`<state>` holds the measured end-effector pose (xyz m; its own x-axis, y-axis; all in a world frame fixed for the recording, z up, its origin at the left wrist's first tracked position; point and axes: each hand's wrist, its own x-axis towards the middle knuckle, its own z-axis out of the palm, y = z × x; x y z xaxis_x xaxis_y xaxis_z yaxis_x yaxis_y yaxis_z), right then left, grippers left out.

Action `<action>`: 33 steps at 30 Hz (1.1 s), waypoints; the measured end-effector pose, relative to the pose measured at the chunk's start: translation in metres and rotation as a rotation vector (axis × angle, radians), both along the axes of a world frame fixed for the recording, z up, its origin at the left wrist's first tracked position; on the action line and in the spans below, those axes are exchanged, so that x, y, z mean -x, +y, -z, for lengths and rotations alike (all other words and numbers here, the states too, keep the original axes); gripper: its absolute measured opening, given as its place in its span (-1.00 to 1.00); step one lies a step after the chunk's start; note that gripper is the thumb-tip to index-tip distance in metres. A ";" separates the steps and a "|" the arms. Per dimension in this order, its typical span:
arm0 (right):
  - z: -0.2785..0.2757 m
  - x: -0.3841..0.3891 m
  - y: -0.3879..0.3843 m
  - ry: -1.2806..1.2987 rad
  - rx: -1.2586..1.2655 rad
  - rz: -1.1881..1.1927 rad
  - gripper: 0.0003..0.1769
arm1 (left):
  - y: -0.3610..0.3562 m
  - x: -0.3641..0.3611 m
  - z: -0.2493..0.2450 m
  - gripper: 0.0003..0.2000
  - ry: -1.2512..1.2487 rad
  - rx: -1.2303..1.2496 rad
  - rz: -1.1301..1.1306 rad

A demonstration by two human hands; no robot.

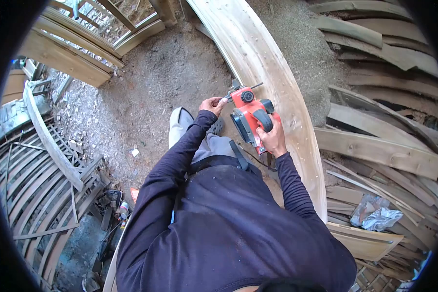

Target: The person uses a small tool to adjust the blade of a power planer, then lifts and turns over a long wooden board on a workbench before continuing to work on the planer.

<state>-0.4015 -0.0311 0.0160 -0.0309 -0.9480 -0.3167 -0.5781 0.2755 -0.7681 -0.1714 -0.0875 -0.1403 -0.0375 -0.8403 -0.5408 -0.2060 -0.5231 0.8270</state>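
Observation:
A red and black electric planer [248, 114] is over the near-left edge of a long pale wooden plank [277, 73]. My right hand [273, 137] is wrapped round its black rear handle. My left hand [213, 104] has its fingers closed at the metal guide parts on the front left side of the planer. A thin metal rod sticks out from the planer's front, across the plank. Below the planer, a dark cord runs beside my right forearm.
Curved wooden boards [379, 146] lie stacked on the right, with a crumpled plastic bag [382, 219] on them. Slatted wood [44, 194] and a curved piece [46, 131] are at left. A wooden frame [78, 53] stands upper left. Shavings cover the ground [151, 73].

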 end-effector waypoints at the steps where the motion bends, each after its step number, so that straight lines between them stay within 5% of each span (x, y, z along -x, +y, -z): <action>1: 0.004 -0.006 -0.014 0.001 -0.005 -0.003 -0.67 | -0.015 -0.007 -0.005 -0.57 -0.042 0.028 0.021; 5: 0.008 -0.032 -0.070 -0.018 -0.030 0.001 -0.67 | -0.066 -0.031 -0.019 -0.58 0.008 -0.016 0.106; 11: 0.030 -0.064 -0.150 0.026 0.017 -0.022 -0.69 | -0.145 -0.059 0.056 -0.62 0.030 0.014 0.042; 20: 0.047 -0.112 -0.240 -0.001 0.056 0.002 -0.71 | -0.249 -0.114 0.025 -0.56 -0.004 -0.034 0.099; 26: 0.046 -0.148 -0.308 -0.015 -0.036 -0.009 -0.74 | -0.310 -0.147 0.088 -0.56 0.026 -0.032 0.036; 29: 0.056 -0.168 -0.348 -0.002 0.004 -0.008 -0.74 | -0.351 -0.170 0.043 -0.54 0.056 -0.033 0.024; 33: 0.064 -0.197 -0.402 -0.008 -0.002 -0.001 -0.71 | -0.401 -0.199 0.061 -0.53 -0.040 0.026 0.039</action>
